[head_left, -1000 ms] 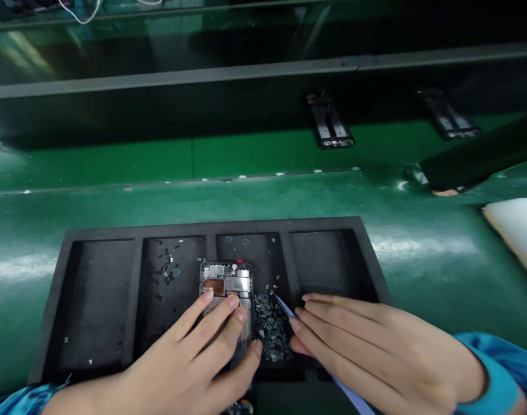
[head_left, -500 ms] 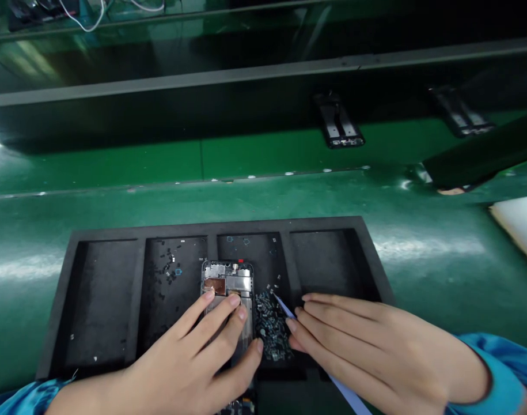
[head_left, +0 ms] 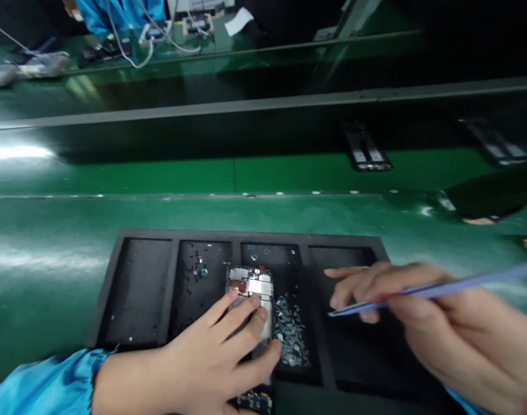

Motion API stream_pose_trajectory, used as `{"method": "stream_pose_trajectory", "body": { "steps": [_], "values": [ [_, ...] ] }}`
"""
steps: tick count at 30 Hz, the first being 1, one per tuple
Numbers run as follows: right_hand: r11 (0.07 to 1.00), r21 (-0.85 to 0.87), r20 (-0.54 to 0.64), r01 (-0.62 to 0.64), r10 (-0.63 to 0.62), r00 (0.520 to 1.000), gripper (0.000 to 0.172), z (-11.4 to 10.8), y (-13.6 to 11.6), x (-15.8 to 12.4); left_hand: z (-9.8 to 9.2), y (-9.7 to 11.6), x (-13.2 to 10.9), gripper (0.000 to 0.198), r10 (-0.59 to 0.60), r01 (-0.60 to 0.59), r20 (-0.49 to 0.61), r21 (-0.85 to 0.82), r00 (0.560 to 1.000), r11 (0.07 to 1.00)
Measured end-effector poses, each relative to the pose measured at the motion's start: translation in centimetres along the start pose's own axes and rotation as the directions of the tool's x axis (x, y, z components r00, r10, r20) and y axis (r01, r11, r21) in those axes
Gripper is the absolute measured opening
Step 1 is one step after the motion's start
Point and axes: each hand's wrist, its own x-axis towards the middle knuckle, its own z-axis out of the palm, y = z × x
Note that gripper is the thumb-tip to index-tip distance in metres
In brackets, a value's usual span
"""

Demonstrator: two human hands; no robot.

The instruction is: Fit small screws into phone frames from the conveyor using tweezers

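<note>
My left hand (head_left: 220, 360) lies over an opened smartphone (head_left: 260, 287), gripping it with the fingertips on its bared inner side and the thumb near its right edge. The phone's back is off, showing metal shields and a copper-coloured patch. It lies across a black compartment tray (head_left: 236, 248). Closed round purple-blue tweezers (head_left: 474, 281), my right hand (head_left: 436, 314) hovers over the tray's right compartment. The tweezers' tip points left; I cannot make out anything in it. Between the phone and that compartment sits a heap of tiny parts (head_left: 292, 334).
Small black pieces (head_left: 196, 262) lie scattered in the second compartment. On the green ledge beyond, a phone frame (head_left: 367, 150) and another phone frame (head_left: 499, 144) lie in shadow. White cables (head_left: 136, 55) and a person's blue sleeve (head_left: 120, 14) show at the far bench.
My right hand has moved right, away from the heap of parts, and turned so the tweezers point left. My left hand stays on the phone. The whole view has shifted.
</note>
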Motion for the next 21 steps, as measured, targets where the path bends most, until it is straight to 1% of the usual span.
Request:
{"method": "stream_pose_trajectory", "body": {
  "steps": [1, 2, 4, 6, 7, 9, 11, 15, 17, 21],
  "values": [
    [1.0, 0.007, -0.047, -0.024, 0.024, 0.999, 0.02, 0.5, -0.5, 1.0, 0.1, 0.1, -0.1, 0.07, -0.007, 0.007, 0.0, -0.013, 1.0, 1.0],
    [1.0, -0.01, -0.068, -0.027, 0.026, 0.997, 0.021, 1.3, -0.9, 2.2, 0.2, 0.2, -0.2, 0.07, -0.019, 0.019, -0.002, -0.027, 1.0, 0.999],
    [0.997, -0.073, -0.005, 0.002, -0.002, 1.0, 0.021, 3.7, -0.9, 4.5, 0.4, 0.3, -0.4, 0.073, -0.041, 0.04, -0.015, -0.049, 0.999, 0.998],
    [0.997, -0.057, 0.099, 0.051, -0.045, 0.994, 0.024, 6.5, -0.3, 6.4, 0.6, 0.4, -0.5, 0.075, -0.041, 0.04, -0.02, -0.044, 0.999, 0.998],
    [0.996, -0.062, 0.138, 0.064, -0.055, 0.989, 0.026, 7.7, 0.2, 7.1, 0.6, 0.3, -0.5, 0.076, -0.032, 0.031, -0.021, -0.029, 0.999, 0.999],
    [0.992, -0.09, 0.171, 0.093, -0.076, 0.982, 0.03, 9.4, 1.1, 7.7, 0.4, 0.3, -0.5, 0.077, -0.01, 0.01, -0.012, 0.017, 1.0, 1.0],
    [0.982, -0.134, 0.176, 0.131, -0.106, 0.979, 0.033, 10.0, 1.7, 7.7, 0.2, 0.1, -0.4, 0.077, 0.004, -0.004, -0.003, 0.054, 1.0, 0.999],
    [0.942, -0.248, 0.217, 0.227, -0.174, 0.961, 0.041, 9.8, 1.9, 7.0, -0.3, -0.1, -0.3, 0.075, 0.012, -0.012, 0.005, 0.074, 1.0, 0.997],
    [0.924, -0.285, 0.232, 0.254, -0.19, 0.954, 0.043, 9.7, 1.9, 6.9, -0.2, -0.1, -0.3, 0.075, 0.013, -0.013, 0.006, 0.08, 1.0, 0.997],
    [0.927, -0.272, 0.217, 0.26, -0.204, 0.955, 0.037, 9.8, 1.8, 7.0, 0.0, -0.1, -0.4, 0.074, 0.009, -0.008, -0.008, 0.067, 1.0, 0.998]
  ]
}}
